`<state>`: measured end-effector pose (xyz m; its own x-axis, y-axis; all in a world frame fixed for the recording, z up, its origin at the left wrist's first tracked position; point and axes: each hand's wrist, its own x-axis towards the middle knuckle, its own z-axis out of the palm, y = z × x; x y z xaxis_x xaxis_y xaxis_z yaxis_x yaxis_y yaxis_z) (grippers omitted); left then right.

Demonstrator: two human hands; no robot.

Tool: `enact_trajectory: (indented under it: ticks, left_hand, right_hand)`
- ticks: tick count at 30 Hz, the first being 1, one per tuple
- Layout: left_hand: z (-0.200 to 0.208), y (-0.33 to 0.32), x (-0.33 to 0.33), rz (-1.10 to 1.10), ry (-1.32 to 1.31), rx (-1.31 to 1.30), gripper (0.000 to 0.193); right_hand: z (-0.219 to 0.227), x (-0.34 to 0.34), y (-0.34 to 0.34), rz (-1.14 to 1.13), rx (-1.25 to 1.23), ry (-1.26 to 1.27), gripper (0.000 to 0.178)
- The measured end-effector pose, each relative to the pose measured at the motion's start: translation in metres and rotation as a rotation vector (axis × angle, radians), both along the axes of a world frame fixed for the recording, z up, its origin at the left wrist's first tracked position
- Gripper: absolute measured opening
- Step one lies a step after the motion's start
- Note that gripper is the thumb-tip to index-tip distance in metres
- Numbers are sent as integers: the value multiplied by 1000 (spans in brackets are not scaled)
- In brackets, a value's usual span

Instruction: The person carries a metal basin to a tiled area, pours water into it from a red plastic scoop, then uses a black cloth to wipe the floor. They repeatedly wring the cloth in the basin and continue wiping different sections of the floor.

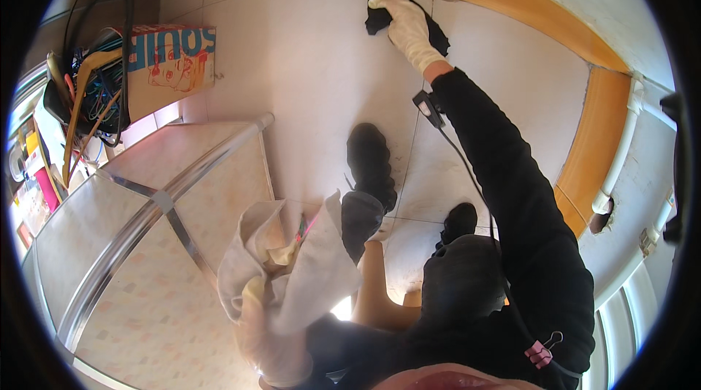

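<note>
My right hand (407,26), in a pale glove, presses a black cloth (437,38) flat against the tiled floor (307,54) at the far side, its fingers closed on the cloth. Low on the left, my left hand (266,342) is gloved too and somewhat blurred. It grips a bunched, pale grey sheet-like thing (318,280), either cloth or a soft bag. Small yellowish and pink-green bits show in its folds, too unclear to name. The left fingers are partly covered by the folds.
A metal-edged tiled cabinet (219,193) stands at the left, with a cardboard box (171,87) of cables and a wooden hanger beyond it. A wooden-coloured skirting (584,149) and white pipe (617,149) run along the right wall. My shoes (371,160) are below centre.
</note>
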<state>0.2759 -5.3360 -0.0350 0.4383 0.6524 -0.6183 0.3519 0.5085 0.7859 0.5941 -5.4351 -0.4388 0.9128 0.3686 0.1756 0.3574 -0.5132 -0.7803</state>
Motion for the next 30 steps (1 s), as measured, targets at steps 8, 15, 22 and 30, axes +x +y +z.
enact_trajectory:
  ticks: [8, 15, 22, 30]
  left_hand:
    - [2, -13, 15, 87, -24, 15, 68]
    - [1, -16, 23, 65, -38, 32, 71]
    - [-2, -22, 35, 2, 24, 61, 70]
    - [5, -32, 41, -276, 40, 131, 64]
  right_hand:
    - [1, -13, -5, -232, -513, -79, 67]
    - [8, -1, -23, -45, -529, -165, 67]
    - [15, 14, -43, 235, -519, -323, 64]
    - [6, -27, -64, 190, -389, -356, 66]
